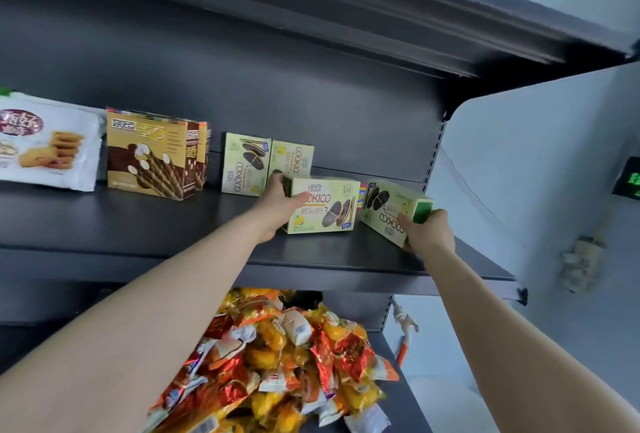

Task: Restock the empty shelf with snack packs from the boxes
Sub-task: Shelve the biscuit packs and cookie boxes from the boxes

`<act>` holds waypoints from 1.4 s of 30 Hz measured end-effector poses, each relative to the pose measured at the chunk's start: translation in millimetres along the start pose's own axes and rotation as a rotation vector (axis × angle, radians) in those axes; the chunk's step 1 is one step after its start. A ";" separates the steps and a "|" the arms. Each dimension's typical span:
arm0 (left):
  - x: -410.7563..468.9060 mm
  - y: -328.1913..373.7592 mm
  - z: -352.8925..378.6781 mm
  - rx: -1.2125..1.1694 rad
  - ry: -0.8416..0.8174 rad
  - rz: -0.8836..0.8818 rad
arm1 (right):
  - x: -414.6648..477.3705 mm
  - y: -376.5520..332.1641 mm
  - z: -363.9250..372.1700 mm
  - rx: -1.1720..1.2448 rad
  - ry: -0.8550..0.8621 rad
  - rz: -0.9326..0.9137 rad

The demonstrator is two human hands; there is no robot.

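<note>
On my right I see a pale grey wall (540, 155) with a green-lit display (628, 179); far ahead a dark grey back panel (277, 86), an upper shelf (346, 0) overhead

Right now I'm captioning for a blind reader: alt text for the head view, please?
A person's left hand grips one pale green Cookico box and the right hand a tilted second box at a dark shelf. Further left stand two more Cookico boxes, brown wafer-roll boxes and a white biscuit bag; wrapped snacks are heaped below.
</note>
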State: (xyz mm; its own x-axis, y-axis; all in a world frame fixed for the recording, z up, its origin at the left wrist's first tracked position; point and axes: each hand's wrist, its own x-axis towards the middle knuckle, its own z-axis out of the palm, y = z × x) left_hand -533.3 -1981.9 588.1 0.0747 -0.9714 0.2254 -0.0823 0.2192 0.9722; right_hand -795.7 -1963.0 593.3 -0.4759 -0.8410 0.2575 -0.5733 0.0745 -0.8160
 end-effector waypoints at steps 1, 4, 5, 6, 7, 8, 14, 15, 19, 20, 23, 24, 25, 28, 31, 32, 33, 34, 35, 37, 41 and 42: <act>3.6 -0.6 11.3 0.026 -0.007 0.011 | 3.7 2.9 -2.7 -0.014 0.002 -0.012; 6.0 3.2 37.1 0.164 -0.061 0.023 | 13.2 5.3 -5.3 -0.051 0.031 -0.091; 6.5 3.6 42.2 0.226 -0.084 0.024 | 15.3 3.8 -3.9 -0.067 0.049 -0.115; 5.3 5.6 44.4 0.284 -0.108 0.022 | 16.5 0.2 -1.6 -0.091 0.078 -0.137; 7.5 5.2 44.0 0.346 -0.135 0.034 | 17.3 -5.2 1.3 -0.129 0.116 -0.156; 9.4 5.3 40.0 0.416 -0.158 0.042 | 16.9 -12.3 5.1 -0.190 0.161 -0.172; 37.0 10.5 -41.8 0.696 -0.003 0.036 | 14.1 -70.2 44.6 -0.376 0.314 -0.438; 44.6 10.3 -59.2 0.705 0.058 0.017 | 12.1 -82.4 55.3 -0.390 0.328 -0.504; 69.6 1.6 -112.6 0.698 0.123 -0.096 | 4.9 -139.9 111.3 -0.356 0.157 -0.777; 72.5 -1.0 -119.1 0.683 0.105 -0.120 | 3.5 -153.6 127.1 -0.372 0.096 -0.833; 82.0 -13.4 -127.3 0.641 0.087 -0.176 | -1.7 -185.0 171.7 -0.455 -0.085 -0.907; 84.3 -17.0 -127.4 0.630 0.080 -0.180 | -2.2 -192.3 184.0 -0.485 -0.134 -0.911; 86.9 -20.6 -127.6 0.622 0.071 -0.172 | -0.7 -198.1 194.4 -0.507 -0.180 -0.907; 89.8 -27.9 -127.2 0.601 0.012 -0.149 | 11.0 -206.6 211.9 -0.546 -0.296 -0.900; 89.6 -30.7 -127.0 0.578 0.018 -0.130 | 26.6 -203.0 216.5 -0.628 -0.243 -0.928; 89.8 -29.8 -126.6 0.567 0.023 -0.133 | 30.1 -201.0 215.0 -0.656 -0.192 -0.941; 89.8 -28.6 -125.6 0.549 0.026 -0.134 | 33.8 -199.3 212.5 -0.676 -0.146 -0.949; 89.2 -26.5 -124.2 0.535 0.029 -0.135 | 36.4 -198.4 208.7 -0.680 -0.113 -0.945; 88.3 -24.1 -122.1 0.522 0.027 -0.133 | 38.5 -198.7 204.8 -0.662 -0.103 -0.930; 87.4 -21.3 -117.7 0.489 0.003 -0.119 | 40.3 -201.1 197.3 -0.567 -0.125 -0.891; 88.6 -22.4 -113.8 0.457 0.019 -0.100 | 35.1 -203.8 192.8 -0.327 -0.337 -0.812; 88.8 -22.6 -114.9 0.440 0.026 -0.103 | 33.3 -204.8 191.2 -0.296 -0.389 -0.797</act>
State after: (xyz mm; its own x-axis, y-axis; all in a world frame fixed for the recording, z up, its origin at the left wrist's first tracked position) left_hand -410.6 -2062.6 593.5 0.1290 -0.9823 0.1357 -0.4874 0.0564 0.8714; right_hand -566.6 -2108.7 670.0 0.3569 -0.8189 0.4494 -0.8064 -0.5129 -0.2942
